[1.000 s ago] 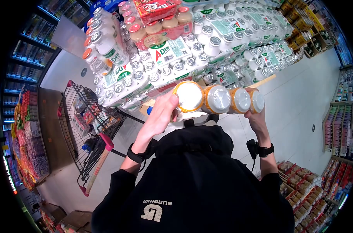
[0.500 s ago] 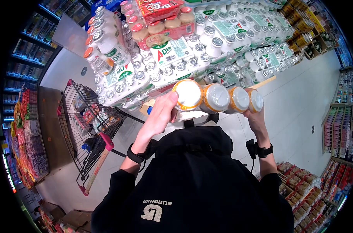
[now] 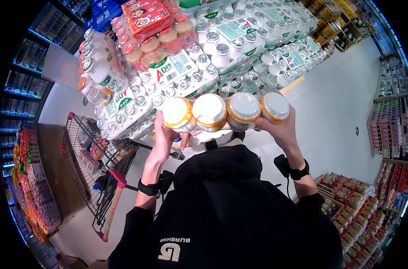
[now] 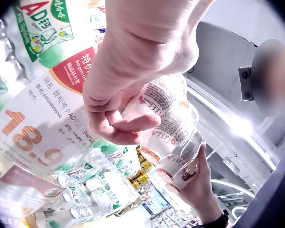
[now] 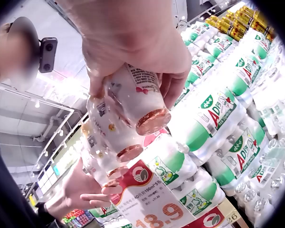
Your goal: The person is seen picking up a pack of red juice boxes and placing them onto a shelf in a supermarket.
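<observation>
A shrink-wrapped row of several white bottles is held across the front of my body. Their round white ends with orange rims face up in the head view, while copper-coloured foil ends point downward in the right wrist view. My left hand grips the row's left end, its fingers curled by the bottles. At the other end my right hand holds on, thumb lying between the last two bottles. Just beyond stands a stack of wrapped AD milk bottle packs, with a price sign marked 18.9 close by.
A wire shopping cart with goods inside stands at left. A red box tops the display. Stacked packaged goods rise at the lower right, and shelves line the right side.
The head view has shifted, so the display now sits further left. The bottle row has moved left and tilted, showing its ends more fully. My right thumb has come onto the near side.
</observation>
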`<action>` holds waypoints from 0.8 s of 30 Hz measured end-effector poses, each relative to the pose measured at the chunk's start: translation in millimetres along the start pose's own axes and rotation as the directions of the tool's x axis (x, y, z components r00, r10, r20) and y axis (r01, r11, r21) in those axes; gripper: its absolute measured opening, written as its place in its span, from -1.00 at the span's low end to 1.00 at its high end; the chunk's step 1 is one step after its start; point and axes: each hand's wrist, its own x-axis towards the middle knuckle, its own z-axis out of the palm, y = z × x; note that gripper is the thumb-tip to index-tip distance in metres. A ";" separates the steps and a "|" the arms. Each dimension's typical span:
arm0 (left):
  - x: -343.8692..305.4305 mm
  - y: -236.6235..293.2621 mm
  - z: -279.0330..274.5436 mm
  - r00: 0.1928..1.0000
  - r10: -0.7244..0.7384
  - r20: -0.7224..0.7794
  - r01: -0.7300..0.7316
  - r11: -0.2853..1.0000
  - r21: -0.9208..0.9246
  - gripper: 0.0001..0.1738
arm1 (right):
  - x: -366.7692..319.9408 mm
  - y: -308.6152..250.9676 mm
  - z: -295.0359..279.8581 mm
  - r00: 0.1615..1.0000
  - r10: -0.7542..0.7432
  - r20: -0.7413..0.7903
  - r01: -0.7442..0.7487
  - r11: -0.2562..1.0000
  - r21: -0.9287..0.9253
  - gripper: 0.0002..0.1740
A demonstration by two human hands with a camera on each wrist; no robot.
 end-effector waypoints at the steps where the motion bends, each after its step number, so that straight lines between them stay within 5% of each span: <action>1: 2.0 -3.4 -2.0 0.999 -0.025 0.020 0.026 0.999 -0.034 0.30 | 0.8 -6.5 2.1 1.000 -0.007 -0.008 0.006 0.999 -0.038 -0.40; 7: 1.6 -6.4 -1.2 0.994 -0.095 0.057 0.103 0.981 -0.165 0.30 | 6.2 -25.4 8.9 0.999 0.025 -0.030 -0.026 0.999 -0.045 -0.37; 11: 2.1 -3.8 0.7 0.988 -0.001 0.152 0.070 0.893 -0.444 0.18 | 4.4 -12.7 3.1 0.950 -0.309 0.039 0.311 0.933 -0.184 -0.31; 13: -0.7 10.9 16.7 0.996 -0.025 0.090 0.073 0.811 -0.580 0.11 | 1.9 -11.5 0.1 0.843 -0.524 0.119 0.537 0.810 -0.237 -0.27; 14: 6.2 -1.1 -1.6 0.919 0.137 0.370 0.155 0.737 -0.658 0.03 | 0.9 -13.6 -3.2 0.774 -0.599 0.205 0.633 0.715 -0.298 -0.21; 17: -2.4 11.8 17.8 0.992 -0.003 0.123 0.098 0.625 -0.775 0.02 | -8.6 -31.1 -12.1 0.554 -0.645 0.527 0.817 0.300 -0.492 -0.61; 19: -1.1 -17.1 -3.1 0.980 0.039 0.196 0.119 0.672 -0.731 -0.20 | -19.9 -29.8 -6.7 0.504 -0.651 0.567 0.836 0.202 -0.511 -0.71; 21: -1.1 -33.5 -15.2 0.969 0.025 0.245 0.130 0.794 -0.594 -0.26 | -28.5 -27.3 -2.5 0.478 -0.659 0.580 0.832 0.127 -0.540 -0.71; 23: -3.7 -39.6 -19.3 0.965 -0.045 0.257 0.193 0.786 -0.587 -0.21 | -32.6 -23.6 -2.3 0.476 -0.674 0.565 0.810 0.085 -0.581 -0.66; 24: -5.1 -44.9 -15.5 0.972 0.003 0.233 0.149 0.764 -0.628 -0.20 | -30.1 -19.9 -4.6 0.465 -0.698 0.544 0.778 0.029 -0.628 -0.42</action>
